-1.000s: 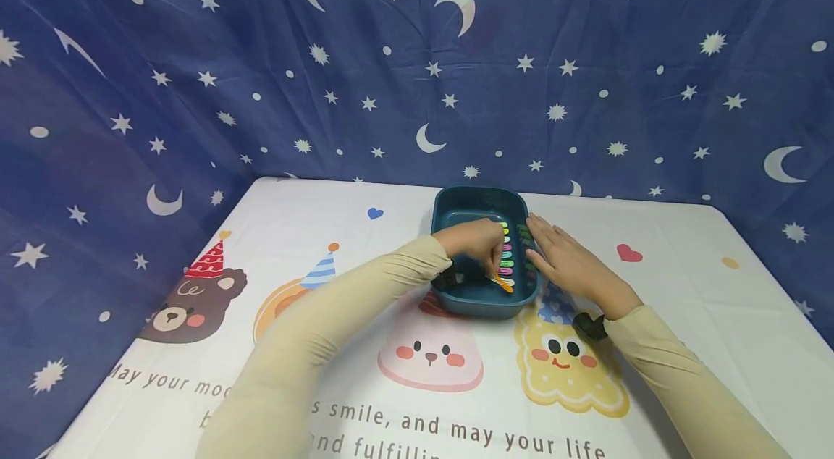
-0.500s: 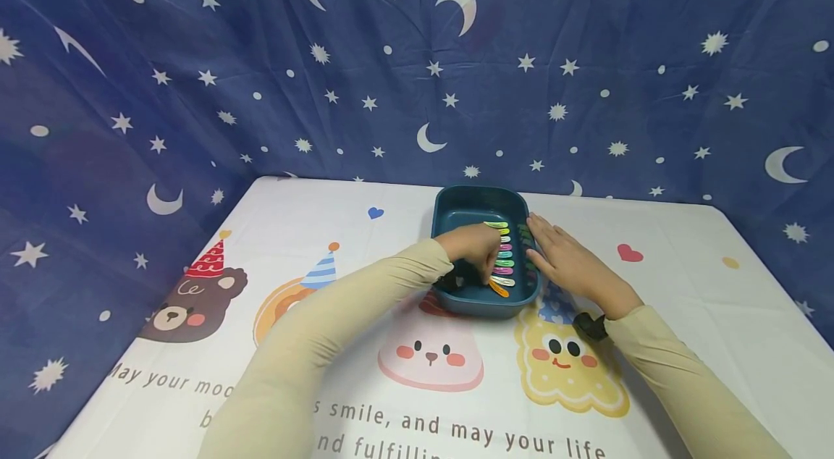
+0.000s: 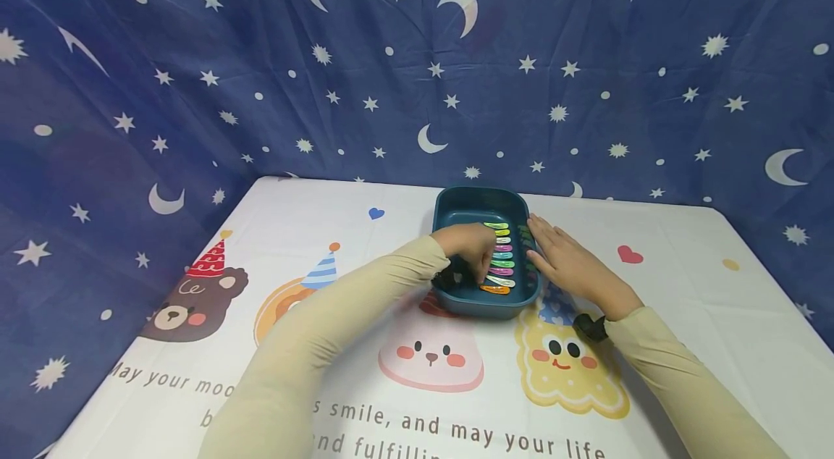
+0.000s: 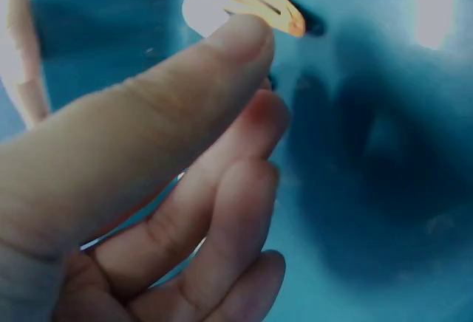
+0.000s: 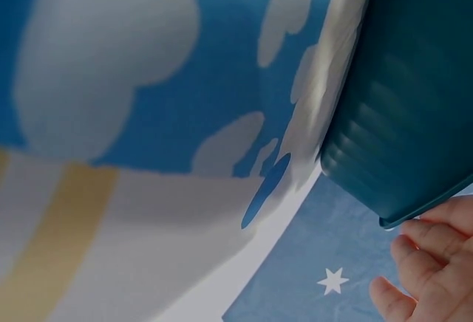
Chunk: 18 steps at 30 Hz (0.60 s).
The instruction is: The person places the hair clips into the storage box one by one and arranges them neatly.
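A dark teal box (image 3: 485,310) stands on the table, several snap hair clips lined up in a row inside it. Nearest the front lies an orange hair clip (image 3: 495,290), just below a white hair clip (image 3: 503,282). My left hand (image 3: 470,245) is inside the box, beside the clips' left ends. In the left wrist view, its thumb (image 4: 244,38) overlaps the orange clip (image 4: 284,21); its fingers are loosely bent and nothing shows between them. With straight fingers my right hand (image 3: 573,267) touches the box's right side; the right wrist view shows its fingertips against the rim.
The white tablecloth (image 3: 691,285) carries printed cartoon figures, hearts and lettering. Behind it hangs a blue cloth (image 3: 365,126) with moons and stars. A dark wrist camera (image 3: 589,327) sits on the right wrist.
The orange hair clip, slanted and pinched by my left fingers earlier, now lies nearly level with the row. My left hand has shifted slightly left. My right hand stays put.
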Each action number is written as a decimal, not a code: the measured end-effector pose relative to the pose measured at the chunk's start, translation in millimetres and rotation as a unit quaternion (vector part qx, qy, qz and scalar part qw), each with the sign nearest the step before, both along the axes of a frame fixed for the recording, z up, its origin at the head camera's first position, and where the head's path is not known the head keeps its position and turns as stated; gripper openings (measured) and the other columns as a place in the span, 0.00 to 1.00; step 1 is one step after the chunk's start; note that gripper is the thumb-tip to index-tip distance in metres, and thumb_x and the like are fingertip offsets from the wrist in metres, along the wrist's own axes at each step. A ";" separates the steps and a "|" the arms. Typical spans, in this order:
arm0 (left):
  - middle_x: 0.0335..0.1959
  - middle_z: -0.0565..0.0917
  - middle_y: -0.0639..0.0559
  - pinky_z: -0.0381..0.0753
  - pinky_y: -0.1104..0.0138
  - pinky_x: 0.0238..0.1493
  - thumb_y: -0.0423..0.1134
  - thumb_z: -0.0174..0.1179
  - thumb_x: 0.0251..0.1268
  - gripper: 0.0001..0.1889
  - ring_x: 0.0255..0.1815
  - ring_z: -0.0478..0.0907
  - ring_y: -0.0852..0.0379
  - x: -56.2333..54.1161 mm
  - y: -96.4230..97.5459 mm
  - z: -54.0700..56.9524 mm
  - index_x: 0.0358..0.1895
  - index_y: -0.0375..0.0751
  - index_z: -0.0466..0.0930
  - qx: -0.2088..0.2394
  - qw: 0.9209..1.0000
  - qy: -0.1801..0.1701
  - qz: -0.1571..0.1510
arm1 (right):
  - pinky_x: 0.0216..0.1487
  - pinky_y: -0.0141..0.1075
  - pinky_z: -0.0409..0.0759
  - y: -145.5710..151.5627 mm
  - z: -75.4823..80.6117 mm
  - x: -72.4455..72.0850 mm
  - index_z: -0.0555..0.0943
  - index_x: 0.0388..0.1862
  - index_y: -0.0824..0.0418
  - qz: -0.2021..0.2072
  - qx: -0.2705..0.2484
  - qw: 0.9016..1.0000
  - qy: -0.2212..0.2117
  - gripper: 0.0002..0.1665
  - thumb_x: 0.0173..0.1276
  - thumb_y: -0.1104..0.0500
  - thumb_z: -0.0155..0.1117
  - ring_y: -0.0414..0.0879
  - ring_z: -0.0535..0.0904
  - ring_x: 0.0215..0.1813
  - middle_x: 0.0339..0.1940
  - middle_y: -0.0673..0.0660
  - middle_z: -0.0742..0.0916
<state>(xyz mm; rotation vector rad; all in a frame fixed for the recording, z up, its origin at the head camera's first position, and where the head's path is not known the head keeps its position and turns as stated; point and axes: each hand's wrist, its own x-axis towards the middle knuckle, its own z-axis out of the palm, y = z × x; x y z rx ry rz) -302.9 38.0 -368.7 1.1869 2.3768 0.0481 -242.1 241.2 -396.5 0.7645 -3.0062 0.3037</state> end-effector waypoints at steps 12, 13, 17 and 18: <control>0.39 0.88 0.50 0.79 0.73 0.42 0.37 0.69 0.52 0.12 0.40 0.83 0.60 -0.6 -30.4 26.7 0.40 0.39 0.87 0.086 0.995 -0.038 0.039 | 0.73 0.57 0.49 -0.3 4.0 -1.7 0.49 0.73 0.72 -0.012 0.007 1.000 0.000 0.42 0.72 0.49 0.50 0.62 0.51 0.76 0.75 0.69 0.56; 0.39 0.88 0.50 0.79 0.73 0.42 0.37 0.69 0.52 0.13 0.41 0.83 0.59 -0.4 -34.5 28.7 0.41 0.38 0.86 0.096 0.994 -0.040 0.044 | 0.72 0.57 0.49 0.0 4.6 -1.7 0.49 0.73 0.72 -0.013 0.008 1.000 0.002 0.42 0.72 0.49 0.50 0.62 0.51 0.75 0.75 0.69 0.56; 0.40 0.87 0.48 0.79 0.74 0.42 0.36 0.69 0.53 0.14 0.41 0.83 0.58 0.7 -51.3 35.4 0.43 0.37 0.85 0.132 0.989 -0.044 0.058 | 0.72 0.57 0.48 1.0 7.5 -1.1 0.48 0.73 0.72 -0.018 0.010 1.000 0.011 0.44 0.71 0.48 0.51 0.63 0.51 0.75 0.75 0.69 0.56; 0.40 0.87 0.48 0.79 0.74 0.42 0.36 0.68 0.53 0.14 0.41 0.83 0.58 1.0 -55.6 36.7 0.44 0.37 0.85 0.141 0.987 -0.046 0.062 | 0.73 0.57 0.48 1.4 8.5 -1.0 0.48 0.73 0.71 -0.021 0.011 1.000 0.013 0.44 0.71 0.48 0.51 0.63 0.51 0.75 0.75 0.69 0.56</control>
